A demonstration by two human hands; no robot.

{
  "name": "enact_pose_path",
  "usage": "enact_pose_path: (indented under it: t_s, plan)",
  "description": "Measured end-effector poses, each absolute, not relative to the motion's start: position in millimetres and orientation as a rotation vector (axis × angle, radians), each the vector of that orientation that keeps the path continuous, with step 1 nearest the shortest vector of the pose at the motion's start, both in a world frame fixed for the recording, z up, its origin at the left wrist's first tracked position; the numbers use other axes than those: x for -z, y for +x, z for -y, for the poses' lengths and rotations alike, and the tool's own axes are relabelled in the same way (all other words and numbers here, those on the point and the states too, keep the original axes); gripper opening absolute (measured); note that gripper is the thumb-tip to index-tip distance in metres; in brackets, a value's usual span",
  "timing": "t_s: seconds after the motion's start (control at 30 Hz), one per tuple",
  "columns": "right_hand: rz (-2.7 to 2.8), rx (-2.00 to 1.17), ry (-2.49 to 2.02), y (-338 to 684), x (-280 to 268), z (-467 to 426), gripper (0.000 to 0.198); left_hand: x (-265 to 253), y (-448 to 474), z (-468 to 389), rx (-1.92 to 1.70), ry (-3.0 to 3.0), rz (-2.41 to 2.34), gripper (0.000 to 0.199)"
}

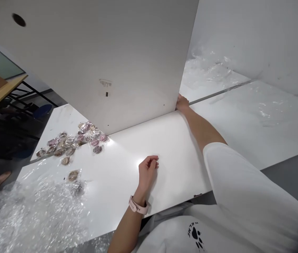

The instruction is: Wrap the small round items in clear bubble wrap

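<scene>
A large white panel (pixel 138 63) stands tilted on the white tabletop (pixel 128 165), with a round dark hole near its upper left and a small label on its face. My right hand (pixel 182 103) grips the panel's lower right corner; some of its fingers are hidden behind the edge. Nearer to me, my left hand (pixel 148 172) hovers at or rests on the tabletop, I cannot tell which. Its fingers are loosely bent, slightly apart, and nothing shows in them. A pink watch (pixel 138 206) is on that wrist.
Several small round items in clear wrappers (pixel 70 144) lie left of the panel. Crumpled clear plastic (pixel 38 211) heaps at the lower left, with more plastic film (pixel 209 73) behind at the right. A wooden-edged table (pixel 4 93) and a person's foot (pixel 1 179) show at far left.
</scene>
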State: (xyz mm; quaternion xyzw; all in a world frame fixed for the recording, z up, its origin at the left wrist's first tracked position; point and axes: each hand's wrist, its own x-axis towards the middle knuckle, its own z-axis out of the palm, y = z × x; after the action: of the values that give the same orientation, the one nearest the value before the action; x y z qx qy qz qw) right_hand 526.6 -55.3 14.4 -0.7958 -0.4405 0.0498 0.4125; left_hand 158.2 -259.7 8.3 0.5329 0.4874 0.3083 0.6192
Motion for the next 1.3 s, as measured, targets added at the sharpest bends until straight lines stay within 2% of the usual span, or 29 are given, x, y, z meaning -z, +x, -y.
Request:
enact_pose_path:
  t_s: [0.1,0.17,0.27,0.37,0.5,0.63,0.8,0.93,1.0,1.1,1.2,1.3]
  plan:
    - [1.141,-0.023,-2.122,523,5,78,0.058,-11,159,259,-0.687,1.232,-1.151,0.02]
    - [1.115,0.156,-2.196,535,8,103,0.062,-11,159,258,-0.682,1.236,-1.163,0.02]
    - [0.916,0.328,-2.357,570,8,143,0.059,-10,159,258,-0.696,1.251,-1.152,0.02]
    - [0.769,0.129,-2.468,604,10,177,0.049,-9,159,258,-0.707,1.261,-1.133,0.019]
    - [0.831,-0.024,-2.364,609,16,215,0.039,0,159,256,-0.729,1.278,-1.109,0.02]
    - [1.001,-0.025,-2.257,540,25,269,0.04,8,158,255,-0.773,1.263,-1.054,0.021]
    - [1.525,-0.106,-2.025,371,18,352,0.041,-20,151,263,-0.925,1.51,-1.093,0.026]
    - [1.983,-0.512,-1.506,264,-20,384,0.035,-43,141,269,-0.736,2.107,-0.994,0.034]
    - [1.998,-0.654,-1.403,247,-33,384,0.035,-40,130,271,-0.484,2.333,-1.044,0.04]
    - [1.872,-0.48,-1.654,262,-33,364,0.042,-28,105,273,-0.226,2.457,-1.19,0.043]
    - [1.908,-0.257,-1.856,291,-13,336,0.047,-27,80,268,-0.219,2.394,-1.241,0.037]
    - [2.102,-0.231,-1.889,305,8,319,0.055,-38,61,234,-0.391,2.177,-1.582,0.037]
